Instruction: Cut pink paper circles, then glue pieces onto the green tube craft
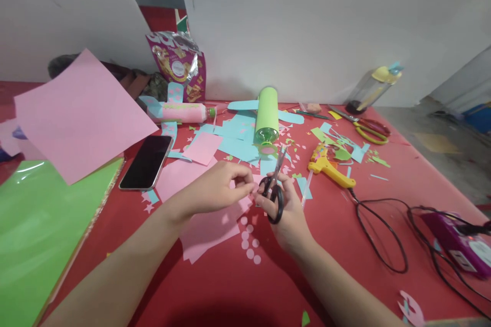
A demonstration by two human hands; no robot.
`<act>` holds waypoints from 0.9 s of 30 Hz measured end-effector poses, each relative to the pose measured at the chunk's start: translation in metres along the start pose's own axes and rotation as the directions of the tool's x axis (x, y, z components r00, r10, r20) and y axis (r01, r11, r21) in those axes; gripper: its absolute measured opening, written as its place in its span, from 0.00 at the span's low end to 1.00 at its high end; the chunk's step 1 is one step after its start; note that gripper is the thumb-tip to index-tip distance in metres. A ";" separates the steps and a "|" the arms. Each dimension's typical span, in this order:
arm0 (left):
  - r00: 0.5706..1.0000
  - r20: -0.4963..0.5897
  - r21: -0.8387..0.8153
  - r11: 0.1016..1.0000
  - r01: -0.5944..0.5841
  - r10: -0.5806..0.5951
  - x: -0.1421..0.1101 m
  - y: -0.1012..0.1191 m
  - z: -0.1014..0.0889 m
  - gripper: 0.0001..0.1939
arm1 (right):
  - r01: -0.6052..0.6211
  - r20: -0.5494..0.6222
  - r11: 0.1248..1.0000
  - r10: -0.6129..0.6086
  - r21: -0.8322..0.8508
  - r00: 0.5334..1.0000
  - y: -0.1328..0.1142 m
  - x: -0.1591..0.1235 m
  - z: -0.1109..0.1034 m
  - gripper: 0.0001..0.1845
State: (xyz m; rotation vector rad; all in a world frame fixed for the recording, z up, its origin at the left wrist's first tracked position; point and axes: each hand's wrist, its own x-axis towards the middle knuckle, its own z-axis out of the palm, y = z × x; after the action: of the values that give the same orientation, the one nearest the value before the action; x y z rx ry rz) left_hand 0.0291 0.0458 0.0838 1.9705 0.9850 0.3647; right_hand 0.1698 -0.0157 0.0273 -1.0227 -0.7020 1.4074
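Observation:
Black-handled scissors (pixel 276 195) sit in my right hand (pixel 288 214), blades pointing up and away. My left hand (pixel 224 186) is closed in a pinch beside them, its fingertips on a small pink paper piece (pixel 254 188). Below the hands, several small pink paper circles (pixel 245 235) lie on the red table (pixel 238 301). Pink paper sheets (pixel 209 232) are spread under my left hand. Farther back stands a green paper-wrapped bottle (pixel 267 112) lying on its side with light blue paper wings (pixel 291 116).
A yellow glue gun (pixel 329 167) lies at right, its cord running to a purple power strip (pixel 456 245). Yellow-and-red-handled scissors (pixel 370 130) lie behind it. At left are a phone (pixel 146 162), a large pink sheet (pixel 86 117) and a green sheet pack (pixel 42 235). A pink-wrapped bottle (pixel 182 112) lies near a snack bag (pixel 180 64).

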 end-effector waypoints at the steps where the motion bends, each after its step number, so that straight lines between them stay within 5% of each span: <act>1: 0.999 -0.054 -0.040 0.999 -0.001 -0.001 0.000 0.000 0.000 0.10 | -0.006 0.017 1.000 0.006 0.003 1.000 0.001 0.000 0.000 0.21; 8: 0.940 -0.320 -0.308 0.951 0.012 -0.116 -0.001 0.000 0.002 0.11 | -0.028 0.254 0.999 0.017 0.038 0.967 0.005 -0.002 -0.003 0.19; 27: 0.943 -0.321 -0.301 0.954 -0.011 -0.090 0.003 0.003 0.014 0.11 | -0.004 0.336 1.000 -0.003 0.022 0.942 0.005 -0.004 -0.006 0.19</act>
State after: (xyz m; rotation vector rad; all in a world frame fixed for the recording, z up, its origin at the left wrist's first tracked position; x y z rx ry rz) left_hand 0.0406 0.0392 0.0779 1.6406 1.1048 0.7966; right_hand 0.1726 -0.0210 0.0207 -0.7699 -0.9317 1.6064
